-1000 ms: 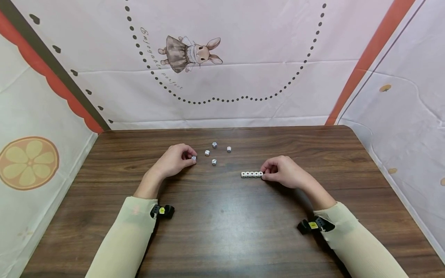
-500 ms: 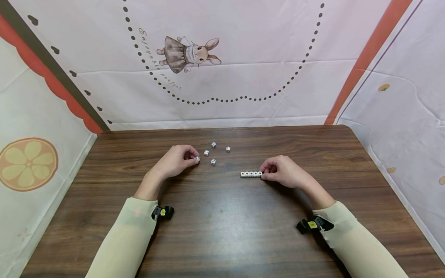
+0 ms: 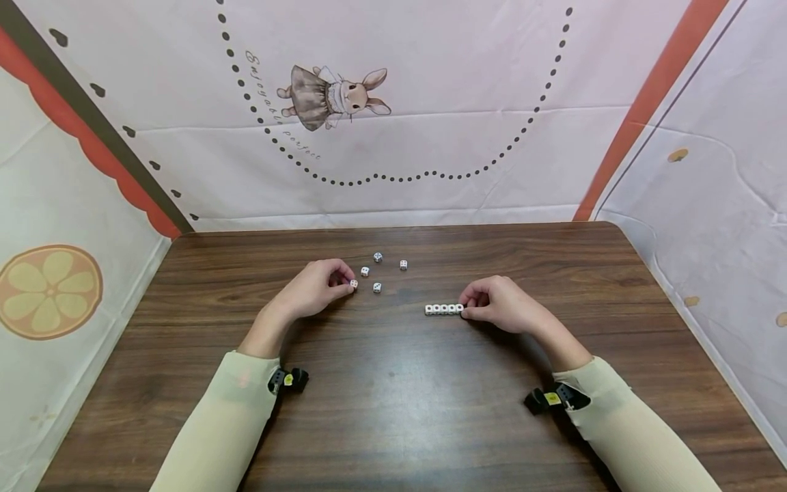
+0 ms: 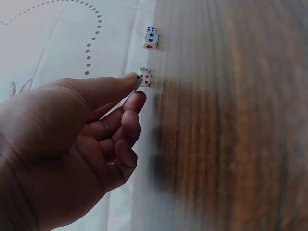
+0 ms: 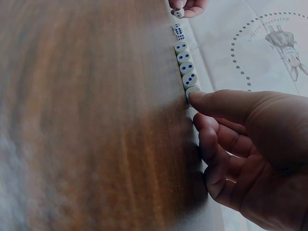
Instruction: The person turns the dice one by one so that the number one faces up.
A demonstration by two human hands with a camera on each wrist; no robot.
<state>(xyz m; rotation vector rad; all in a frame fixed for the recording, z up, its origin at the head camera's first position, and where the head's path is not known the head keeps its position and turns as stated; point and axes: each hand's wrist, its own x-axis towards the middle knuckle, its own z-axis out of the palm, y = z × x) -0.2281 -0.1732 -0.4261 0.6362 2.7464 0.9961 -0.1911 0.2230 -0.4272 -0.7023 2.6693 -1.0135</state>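
"What takes up the most room?"

"A white printed cloth backdrop [image 3: 461,75], around a brown wood-grain table [image 3: 393,417]. Then two arms in pale green sleeves [image 3: 212,424] reaching over the tabletop."

"And the hands?"

"Both narrow, thumb close to fingertips: the left hand [image 3: 310,287] further out, the right hand [image 3: 504,305] across from it. A small black device [image 3: 541,401] sits at each wrist."

"What's the right one holding?"

"The near end of a straight row of five white cube dice [image 3: 444,309], touching side by side on the table. It pinches the rightmost die [image 3: 460,309]."

"And the left?"

"It pinches a single white spotted die [image 3: 353,283], just beside four loose white dice [image 3: 377,288] scattered on the table."
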